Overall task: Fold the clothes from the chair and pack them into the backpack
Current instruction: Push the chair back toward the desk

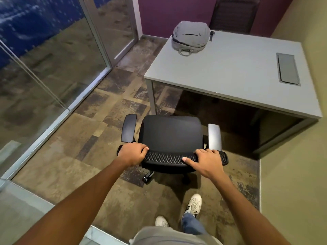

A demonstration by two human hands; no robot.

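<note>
A black office chair (171,133) stands in front of me, seen from behind its mesh backrest. My left hand (133,152) grips the backrest's top edge at its left end. My right hand (205,160) grips the same edge near its right end, thumb stretched along the mesh. The seat is bare; no clothes show on it. A grey backpack (191,37) lies zipped on the far left corner of the grey table (230,73), well beyond the chair.
A glass wall with a metal frame (58,114) runs along the left. A beige wall (297,156) closes the right side. A second dark chair (233,15) stands behind the table. The table has a cable hatch (287,68). Patterned carpet surrounds the chair.
</note>
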